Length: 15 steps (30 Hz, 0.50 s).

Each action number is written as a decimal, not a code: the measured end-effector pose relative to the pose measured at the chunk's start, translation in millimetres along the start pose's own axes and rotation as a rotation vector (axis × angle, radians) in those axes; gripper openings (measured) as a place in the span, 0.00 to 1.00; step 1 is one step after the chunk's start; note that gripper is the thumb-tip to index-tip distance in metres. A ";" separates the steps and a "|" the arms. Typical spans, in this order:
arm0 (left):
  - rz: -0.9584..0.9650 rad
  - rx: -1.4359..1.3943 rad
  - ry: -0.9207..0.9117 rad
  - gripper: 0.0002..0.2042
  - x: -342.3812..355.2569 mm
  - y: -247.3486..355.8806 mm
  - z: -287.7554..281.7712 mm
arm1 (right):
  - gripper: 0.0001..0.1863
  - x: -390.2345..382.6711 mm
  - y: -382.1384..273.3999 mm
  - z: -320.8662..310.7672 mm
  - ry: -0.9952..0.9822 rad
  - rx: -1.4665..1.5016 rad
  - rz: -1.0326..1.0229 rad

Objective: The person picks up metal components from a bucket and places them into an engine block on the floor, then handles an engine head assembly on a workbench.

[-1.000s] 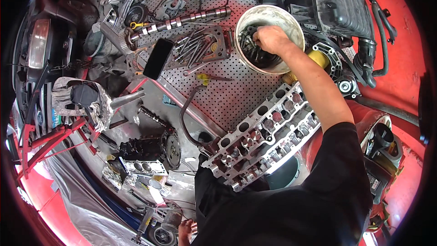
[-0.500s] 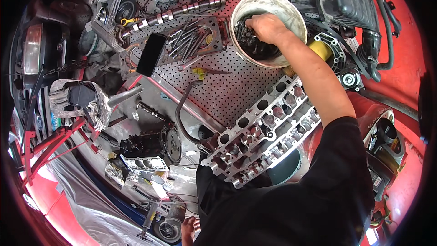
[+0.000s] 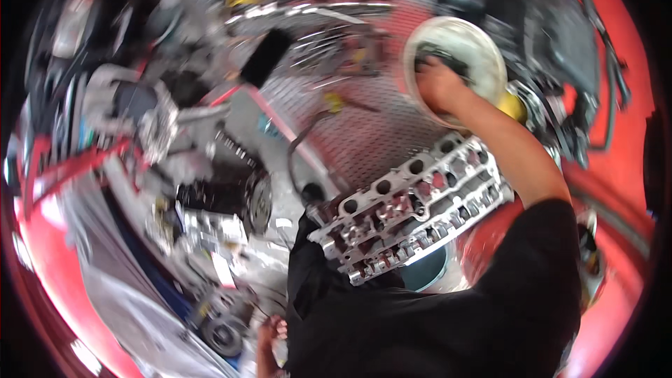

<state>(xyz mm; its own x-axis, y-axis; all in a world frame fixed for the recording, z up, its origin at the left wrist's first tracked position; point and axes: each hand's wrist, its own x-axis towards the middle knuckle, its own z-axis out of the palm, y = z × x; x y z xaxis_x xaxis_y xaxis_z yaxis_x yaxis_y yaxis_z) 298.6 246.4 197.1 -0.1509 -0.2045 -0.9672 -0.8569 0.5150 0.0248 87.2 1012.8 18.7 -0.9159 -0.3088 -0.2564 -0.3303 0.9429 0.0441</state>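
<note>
In the head view, the hands are held well apart; the right hand (image 3: 441,89) is lowered into the whitish bucket (image 3: 488,63), by the dark parts (image 3: 450,57) inside, its grip too blurred to be told; the left hand (image 3: 275,327) is hung low, fingers partly curled, whether on anything cannot be told; the cylinder head (image 3: 422,214) is placed slantwise between bucket and torso (image 3: 420,329).

No lettering, label, number or sign can be read here (blur smears much of the view)
</note>
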 end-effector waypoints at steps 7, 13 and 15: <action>0.040 0.195 0.146 0.14 3.6 32.6 31.6 | 0.22 -42.0 25.7 -18.6 -0.052 0.217 0.012; 0.115 0.415 0.253 0.19 11.0 2.7 46.0 | 0.17 -19.8 24.4 -62.1 -0.203 1.101 0.429; 0.108 0.398 0.233 0.20 18.5 -7.3 40.5 | 0.17 -26.0 28.1 -57.9 -0.194 1.094 0.419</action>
<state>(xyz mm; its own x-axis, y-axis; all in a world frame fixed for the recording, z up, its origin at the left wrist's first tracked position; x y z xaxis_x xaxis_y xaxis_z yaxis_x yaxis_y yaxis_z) 322.1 272.6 168.7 -0.3746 -0.2903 -0.8806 -0.5811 0.8135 -0.0210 88.5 1040.0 82.5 -0.8251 -0.0158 -0.5647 0.4437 0.6006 -0.6651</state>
